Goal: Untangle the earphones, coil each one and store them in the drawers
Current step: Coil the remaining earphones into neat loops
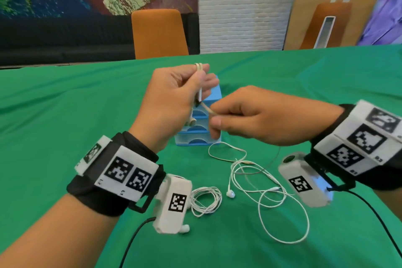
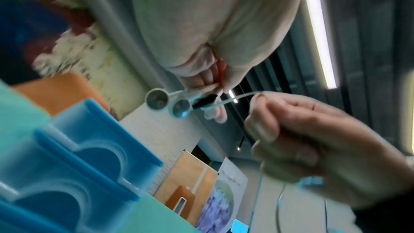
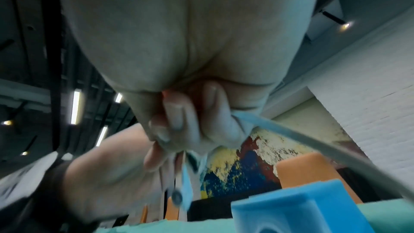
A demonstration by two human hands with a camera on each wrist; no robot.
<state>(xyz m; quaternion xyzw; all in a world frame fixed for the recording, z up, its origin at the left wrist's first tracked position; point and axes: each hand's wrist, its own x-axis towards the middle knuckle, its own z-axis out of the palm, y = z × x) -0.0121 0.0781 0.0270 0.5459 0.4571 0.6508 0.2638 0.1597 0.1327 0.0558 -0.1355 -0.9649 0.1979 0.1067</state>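
My left hand is raised over the table and grips a white earphone cable wound in loops over its fingers; the two earbuds hang below the palm. My right hand pinches the same cable just right of the left hand, and the rest trails down to the cloth. Behind both hands stands a small blue drawer unit, its drawers closed. A coiled white earphone lies near my left wrist. A loose tangle of white earphone cable sprawls in front of the drawers.
The table wears a green cloth. An orange chair stands at the far edge, another orange chair at the back right. Black cables run from both wrist cameras toward me.
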